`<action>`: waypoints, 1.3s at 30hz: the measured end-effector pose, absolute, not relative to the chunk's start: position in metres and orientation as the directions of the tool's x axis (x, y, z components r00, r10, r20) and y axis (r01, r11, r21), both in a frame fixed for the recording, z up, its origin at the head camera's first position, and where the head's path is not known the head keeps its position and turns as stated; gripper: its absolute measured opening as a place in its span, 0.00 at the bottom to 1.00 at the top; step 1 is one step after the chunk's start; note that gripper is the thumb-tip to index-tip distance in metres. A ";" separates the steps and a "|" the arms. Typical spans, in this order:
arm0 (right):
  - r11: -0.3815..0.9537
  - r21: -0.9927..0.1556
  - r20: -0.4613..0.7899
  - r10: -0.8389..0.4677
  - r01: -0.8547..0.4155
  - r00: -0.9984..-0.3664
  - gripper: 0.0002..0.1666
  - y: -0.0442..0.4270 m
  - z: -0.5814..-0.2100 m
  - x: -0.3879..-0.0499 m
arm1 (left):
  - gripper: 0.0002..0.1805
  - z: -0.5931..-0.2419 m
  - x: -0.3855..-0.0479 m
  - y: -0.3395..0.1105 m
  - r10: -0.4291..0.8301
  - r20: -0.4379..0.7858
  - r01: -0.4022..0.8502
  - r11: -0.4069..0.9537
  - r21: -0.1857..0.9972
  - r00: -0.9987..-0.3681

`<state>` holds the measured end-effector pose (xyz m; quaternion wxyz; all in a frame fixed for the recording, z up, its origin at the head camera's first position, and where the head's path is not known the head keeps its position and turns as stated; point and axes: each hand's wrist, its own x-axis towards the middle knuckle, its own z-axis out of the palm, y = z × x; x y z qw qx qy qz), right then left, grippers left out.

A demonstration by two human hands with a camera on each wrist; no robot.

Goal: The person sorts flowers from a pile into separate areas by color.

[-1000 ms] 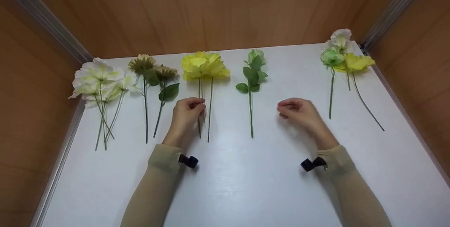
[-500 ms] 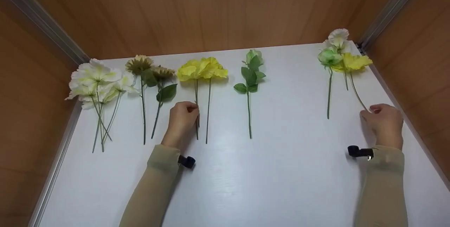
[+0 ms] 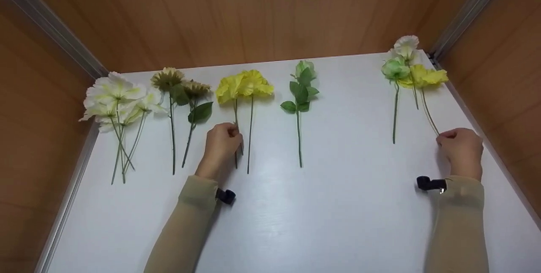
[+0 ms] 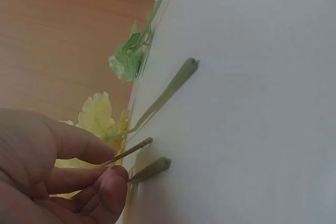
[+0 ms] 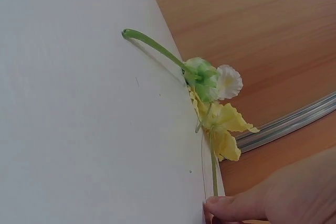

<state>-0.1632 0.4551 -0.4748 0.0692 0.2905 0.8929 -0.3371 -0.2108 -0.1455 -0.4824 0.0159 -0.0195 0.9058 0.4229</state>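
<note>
In the head view my left hand (image 3: 222,143) is over the stems of the yellow flowers (image 3: 246,86) at the middle left. Its thumb and fingers pinch one thin stem (image 4: 132,150), as the left wrist view shows; two more stem ends lie beside it. At the far right, my right hand (image 3: 461,150) pinches the lower end of another yellow flower's stem (image 3: 430,117). That flower's yellow head (image 3: 431,77) lies against a pale green flower (image 3: 395,69) and a white flower (image 3: 406,46). The fingertips of my right hand are partly cut off in the right wrist view.
White flowers (image 3: 116,91) lie at the far left, beside two beige flowers (image 3: 168,78) with dark stems. A leafy green rose (image 3: 301,91) lies between the yellow flowers and the right-hand group. Wooden walls (image 3: 270,15) border the white table (image 3: 321,214).
My right hand has moved right from the middle of the table and taken hold of the yellow flower's stem. The yellow flower in my left hand has shifted slightly toward me.
</note>
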 end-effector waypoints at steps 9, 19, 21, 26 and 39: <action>0.505 -0.666 -0.330 0.461 0.549 -0.824 0.29 0.453 -0.462 -0.164 | 0.06 -0.484 -0.210 -0.144 0.005 0.002 0.005 0.665 0.747 -1.000; 0.305 -0.815 -0.322 0.466 0.492 -0.824 0.20 0.436 -0.447 -0.171 | 0.10 -0.486 -0.209 -0.140 0.049 -0.021 0.018 0.682 0.731 -0.999; 0.229 -0.860 -0.318 0.459 0.456 -0.829 0.18 0.429 -0.446 -0.175 | 0.09 -0.485 -0.209 -0.139 0.055 -0.021 0.022 0.688 0.726 -0.998; 0.037 -0.935 -0.308 0.404 0.352 -0.862 0.18 0.403 -0.447 -0.183 | 0.09 -0.485 -0.209 -0.138 0.049 -0.026 0.015 0.696 0.718 -0.998; -0.147 -0.973 -0.201 0.159 0.178 -0.967 0.15 0.321 -0.456 -0.195 | 0.06 -0.485 -0.209 -0.136 0.004 -0.066 -0.045 0.692 0.721 -0.998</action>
